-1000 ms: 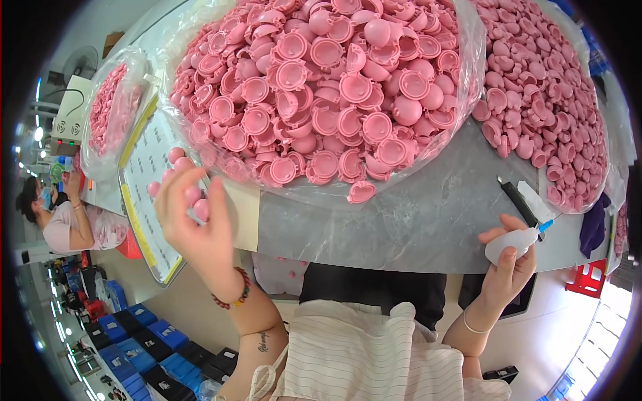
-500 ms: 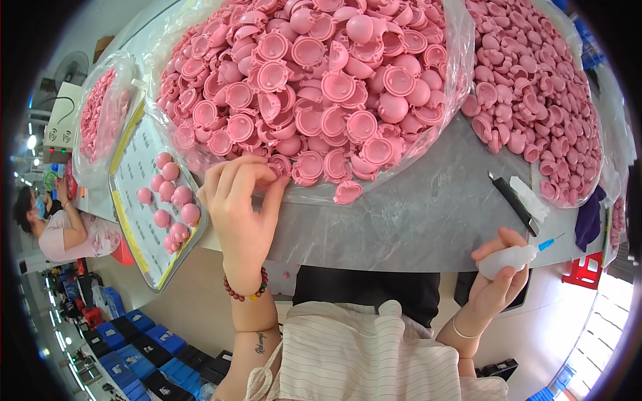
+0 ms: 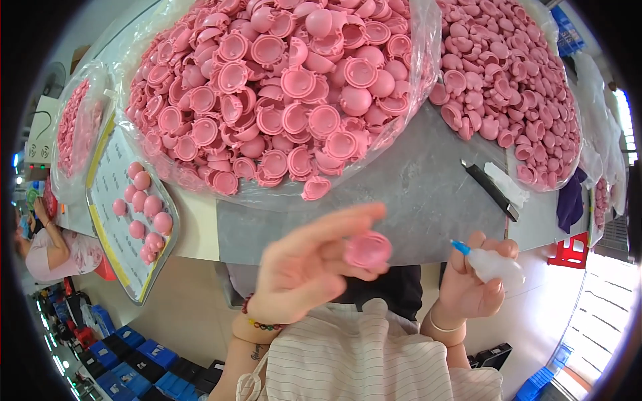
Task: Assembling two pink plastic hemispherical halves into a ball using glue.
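Observation:
Between the fingers of my left hand [image 3: 301, 260] is a pink plastic half shell [image 3: 368, 250], its hollow side up, held above the table's front edge. My right hand [image 3: 468, 281] grips a white squeeze bottle [image 3: 496, 267] with a blue needle tip [image 3: 460, 247] that points up and left, toward the shell. Beyond my hands, a large heap of pink half shells [image 3: 267, 100] lies in an open clear plastic bag. One loose shell [image 3: 316, 188] sits at the bag's near edge.
A white tray [image 3: 127, 220] at left carries several pink balls [image 3: 139, 200]. A second pink heap [image 3: 515, 93] fills the back right. Near it lie a black utility knife [image 3: 490, 190], white paper [image 3: 506, 185] and a purple cloth [image 3: 570, 200]. Someone in pink [image 3: 57, 250] sits far left.
My left hand has drawn back from the heap toward me and to the right, bringing a half shell. The bottle in my right hand has turned, its tip now toward the left.

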Demonstrator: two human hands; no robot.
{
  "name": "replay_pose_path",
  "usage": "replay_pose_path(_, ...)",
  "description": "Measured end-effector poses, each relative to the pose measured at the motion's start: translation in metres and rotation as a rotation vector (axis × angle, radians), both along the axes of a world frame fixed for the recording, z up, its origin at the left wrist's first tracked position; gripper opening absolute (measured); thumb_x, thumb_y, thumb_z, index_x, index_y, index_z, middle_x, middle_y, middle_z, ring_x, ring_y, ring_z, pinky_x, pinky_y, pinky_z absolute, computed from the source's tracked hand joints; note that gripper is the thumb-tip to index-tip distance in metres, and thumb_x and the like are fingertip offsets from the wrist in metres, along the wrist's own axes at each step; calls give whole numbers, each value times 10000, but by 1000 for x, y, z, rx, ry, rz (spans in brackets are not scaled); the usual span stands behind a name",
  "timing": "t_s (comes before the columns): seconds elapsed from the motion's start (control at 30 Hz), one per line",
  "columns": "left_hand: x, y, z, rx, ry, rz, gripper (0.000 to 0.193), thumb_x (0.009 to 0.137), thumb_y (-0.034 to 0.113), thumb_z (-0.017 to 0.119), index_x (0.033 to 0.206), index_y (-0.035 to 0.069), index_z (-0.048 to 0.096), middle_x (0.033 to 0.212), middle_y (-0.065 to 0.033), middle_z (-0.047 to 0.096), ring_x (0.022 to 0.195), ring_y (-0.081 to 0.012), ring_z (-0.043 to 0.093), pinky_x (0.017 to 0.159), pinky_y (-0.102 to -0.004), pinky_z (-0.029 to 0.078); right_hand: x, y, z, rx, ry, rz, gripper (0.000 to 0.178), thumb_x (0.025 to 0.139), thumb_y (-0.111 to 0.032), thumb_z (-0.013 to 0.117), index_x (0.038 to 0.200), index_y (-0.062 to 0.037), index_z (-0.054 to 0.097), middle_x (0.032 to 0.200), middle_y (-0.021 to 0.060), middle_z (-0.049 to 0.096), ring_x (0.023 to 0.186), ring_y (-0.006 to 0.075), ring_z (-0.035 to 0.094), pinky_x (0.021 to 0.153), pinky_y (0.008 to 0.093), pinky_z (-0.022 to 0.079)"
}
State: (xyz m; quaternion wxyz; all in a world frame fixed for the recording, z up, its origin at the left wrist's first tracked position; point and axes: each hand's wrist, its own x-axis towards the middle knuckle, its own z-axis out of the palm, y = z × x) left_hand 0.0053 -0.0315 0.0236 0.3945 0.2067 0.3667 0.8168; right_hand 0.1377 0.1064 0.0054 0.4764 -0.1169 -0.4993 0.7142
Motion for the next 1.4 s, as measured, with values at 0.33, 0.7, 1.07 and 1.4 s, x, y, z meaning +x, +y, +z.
replay_pose_path(0.33, 17, 1, -18, -78, -13, -165, 412, 709, -21, 606, 1073, -57, 415, 1085, -264, 475, 936, -245, 547, 798, -327, 457, -4, 2, 10, 668, 69, -132, 551, 745, -537, 499, 809, 9, 524, 594, 11, 376, 504, 109, 324, 401, 226, 208)
replay_pose_path(0.7, 17, 0, -19, -88, 61, -136, 405, 692, -49, 612, 1049, -55, 420, 1078, -277, 476, 942, -231, 544, 819, -309, 439, -7, -3, 21, 726, -223, -45, 541, 684, -547, 539, 773, -14, 566, 648, 27, 581, 452, 134, 487, 386, 240, 382)
replay_pose_path(1.07, 18, 1, -18, -88, 68, -147, 408, 692, -51, 613, 1050, -63, 417, 1081, -282, 470, 957, -236, 536, 818, -312, 445, -9, -4, 14, 743, -178, -126, 589, 768, -558, 438, 811, 22, 532, 585, 34, 425, 468, 124, 376, 369, 230, 250)
replay_pose_path(1.4, 17, 0, -20, -91, 201, -113, 388, 688, -59, 609, 1036, -67, 436, 1079, -281, 463, 949, -261, 536, 805, -332, 456, -9, -4, 8, 713, -187, -192, 594, 783, -560, 407, 828, 18, 537, 585, 32, 424, 456, 118, 369, 355, 220, 232)
